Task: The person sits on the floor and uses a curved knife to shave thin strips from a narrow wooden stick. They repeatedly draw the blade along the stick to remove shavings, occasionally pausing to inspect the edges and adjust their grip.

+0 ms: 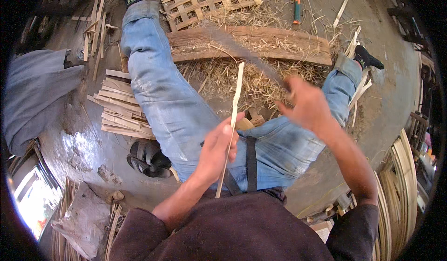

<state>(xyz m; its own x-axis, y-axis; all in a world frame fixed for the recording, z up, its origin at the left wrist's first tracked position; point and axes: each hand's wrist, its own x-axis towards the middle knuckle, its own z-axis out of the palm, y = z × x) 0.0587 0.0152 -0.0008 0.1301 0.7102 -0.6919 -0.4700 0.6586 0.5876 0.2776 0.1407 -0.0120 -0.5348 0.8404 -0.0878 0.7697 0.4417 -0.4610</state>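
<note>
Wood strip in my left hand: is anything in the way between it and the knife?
Nothing visible is. The right hand holds the blurred knife near the top of the wood strip in your left hand. The shavings lie on the floor.

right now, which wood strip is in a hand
The long pale strip in the left hand; the piled strips beside the left leg have no hand on them.

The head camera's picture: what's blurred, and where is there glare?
In the head view, the right hand and dark blade are smeared, likely by motion; the left hand and pale strip look sharper; glare whitens the floor at left.
</note>
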